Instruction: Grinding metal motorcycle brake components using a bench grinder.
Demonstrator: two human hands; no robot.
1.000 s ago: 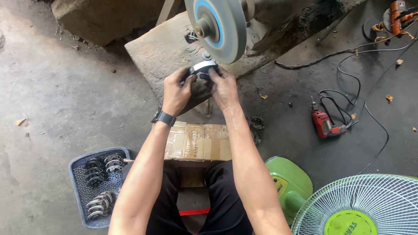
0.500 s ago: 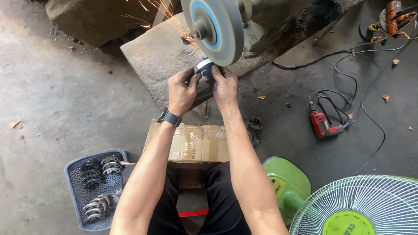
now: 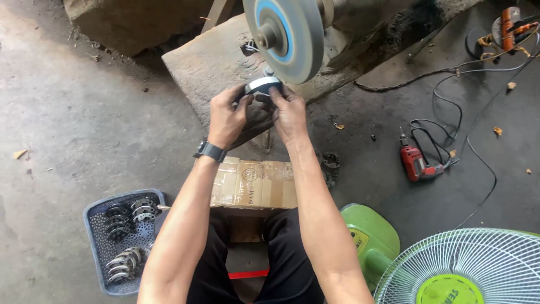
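On the grey concrete workshop floor, both the left hand [image 3: 226, 115] and right hand [image 3: 288, 111] grip a shiny round metal part [image 3: 262, 86], now drawn just below the grey-and-blue grinding wheel [image 3: 288, 35], sparks gone.

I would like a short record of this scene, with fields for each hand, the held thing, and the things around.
Left hand: left hand grips the metal ring part from its left side
Right hand: right hand grips the same part from its right side
Held thing: round, grey metal with a dark side, just under the grinding wheel
Sparks: none visible
Wrist: dark watch on the left wrist
Lap: cardboard box
Floor left: grey basket holding similar metal rings
Floor right: red drill, green fan
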